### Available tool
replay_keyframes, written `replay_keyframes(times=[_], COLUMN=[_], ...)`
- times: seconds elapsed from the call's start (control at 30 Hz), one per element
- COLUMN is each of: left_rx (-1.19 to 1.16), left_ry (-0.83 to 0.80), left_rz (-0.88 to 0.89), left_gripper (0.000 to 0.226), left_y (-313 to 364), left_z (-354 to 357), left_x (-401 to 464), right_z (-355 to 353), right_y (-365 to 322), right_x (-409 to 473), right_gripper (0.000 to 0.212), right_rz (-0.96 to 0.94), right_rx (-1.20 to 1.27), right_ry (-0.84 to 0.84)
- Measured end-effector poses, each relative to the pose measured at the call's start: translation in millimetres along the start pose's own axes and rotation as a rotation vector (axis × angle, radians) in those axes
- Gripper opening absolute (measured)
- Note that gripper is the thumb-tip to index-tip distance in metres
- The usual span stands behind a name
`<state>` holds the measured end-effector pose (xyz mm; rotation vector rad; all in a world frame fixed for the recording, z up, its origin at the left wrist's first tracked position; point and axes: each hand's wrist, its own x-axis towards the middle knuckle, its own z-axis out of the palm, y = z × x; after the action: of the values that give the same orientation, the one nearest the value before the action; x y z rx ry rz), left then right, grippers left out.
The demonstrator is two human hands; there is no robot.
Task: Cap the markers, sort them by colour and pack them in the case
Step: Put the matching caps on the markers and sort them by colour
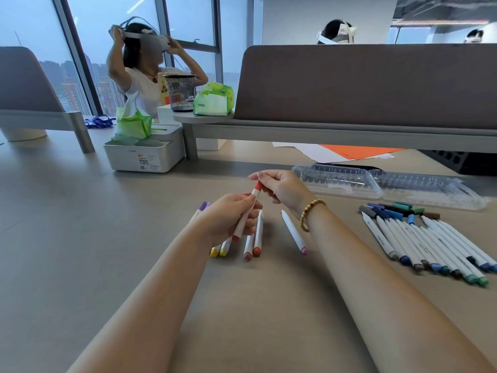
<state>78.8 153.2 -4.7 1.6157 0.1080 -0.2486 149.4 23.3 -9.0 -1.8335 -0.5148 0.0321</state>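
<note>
My left hand grips the white barrel of a red marker, held tilted above the table. My right hand pinches the red cap at the marker's top end. Under my left hand lie yellow markers and purple ones. Two reddish markers lie beside them, and a pink marker lies alone to the right. A row of several blue, green and dark markers lies at the right with loose caps behind it. The clear plastic case lies open behind.
A white storage box with a green bag stands at the back left. A grey shelf with a partition, a mesh pen cup and a tissue pack spans the back. Orange and white paper lies under it. A person sits beyond.
</note>
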Motion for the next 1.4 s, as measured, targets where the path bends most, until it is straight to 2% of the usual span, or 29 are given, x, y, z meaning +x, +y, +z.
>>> replay_keyframes(times=[0.13, 0.27, 0.33, 0.43, 0.53, 0.63, 0.8, 0.93, 1.03, 1.2, 1.3, 1.4], left_rx=[-0.072, -0.065, 0.069, 0.425, 0.529, 0.597, 0.992, 1.053, 1.025, 1.095, 1.203, 1.208], left_ry=[-0.006, 0.028, 0.081, 0.231, 0.357, 0.391, 0.429, 0.458, 0.510, 0.429, 0.359, 0.357], left_rz=[-0.004, 0.010, 0.010, 0.012, 0.037, 0.018, 0.047, 0.103, 0.157, 0.289, 0.274, 0.230], left_gripper=[0.028, 0.029, 0.032, 0.035, 0.036, 0.036, 0.034, 0.023, 0.028, 0.024, 0.030, 0.038], left_y=[0, 2, 1, -1, -4, -10, -20, -21, -22, -16, -21, -24], left_z=[2, 8, 8, 1, -7, -11, -8, -4, -2, 7, 12, 13], left_x=[0, 1, 2, 7, 12, 17, 21, 17, 14, 10, 12, 12], right_z=[6, 8, 13, 15, 7, -4, -21, -24, -23, -27, -29, -31], right_y=[-2, -5, -7, -7, -1, 6, 7, 10, 12, 15, 20, 29], right_x=[0, -2, -4, -4, -1, 2, 2, 1, 2, 4, 6, 8], right_gripper=[0.031, 0.031, 0.030, 0.030, 0.030, 0.030, 0.030, 0.030, 0.030, 0.029, 0.027, 0.027], right_rz=[-0.030, -0.009, 0.006, 0.030, 0.070, 0.136, 0.198, 0.220, 0.219, 0.220, 0.239, 0.265], right_rx=[-0.066, -0.083, -0.080, -0.134, -0.152, -0.158, -0.121, -0.156, -0.177, -0.182, -0.206, -0.256], right_ry=[0.034, -0.003, -0.046, -0.051, 0.039, 0.103, 0.187, 0.183, 0.166, 0.180, 0.204, 0.277])
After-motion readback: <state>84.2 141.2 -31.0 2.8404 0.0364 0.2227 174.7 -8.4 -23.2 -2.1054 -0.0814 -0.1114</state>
